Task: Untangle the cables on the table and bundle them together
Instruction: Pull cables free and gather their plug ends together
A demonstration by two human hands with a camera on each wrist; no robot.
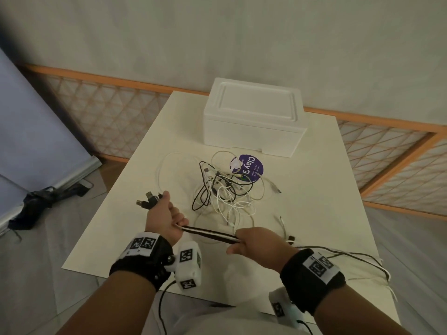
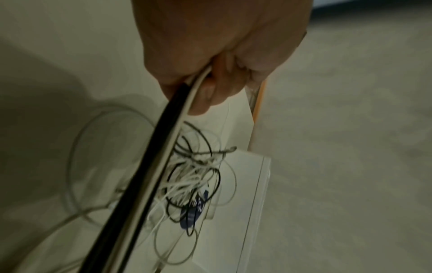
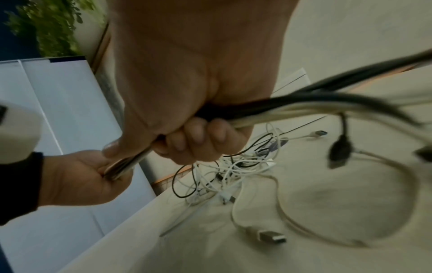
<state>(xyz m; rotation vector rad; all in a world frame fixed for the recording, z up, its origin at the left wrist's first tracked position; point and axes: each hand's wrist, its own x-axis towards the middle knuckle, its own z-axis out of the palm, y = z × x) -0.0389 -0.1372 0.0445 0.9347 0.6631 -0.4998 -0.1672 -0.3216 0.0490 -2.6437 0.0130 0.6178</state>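
Observation:
A bundle of black and white cables (image 1: 209,234) runs taut between my two hands above the near part of the table (image 1: 314,189). My left hand (image 1: 167,221) grips one end, with several black USB plugs (image 1: 148,200) sticking out past its knuckles. My right hand (image 1: 251,240) grips the same bundle (image 3: 292,105) further along; the loose ends trail off to the right. In the left wrist view the bundle (image 2: 161,153) leaves my left hand (image 2: 210,73). A tangled pile of thin black and white cables (image 1: 225,192) lies on the table beyond both hands.
A white foam box (image 1: 254,117) stands at the far end of the table. A purple round sticker (image 1: 248,168) lies under the pile's far side. Loose cable ends (image 1: 338,256) hang over the table's right near edge. A wooden lattice rail (image 1: 108,112) runs behind.

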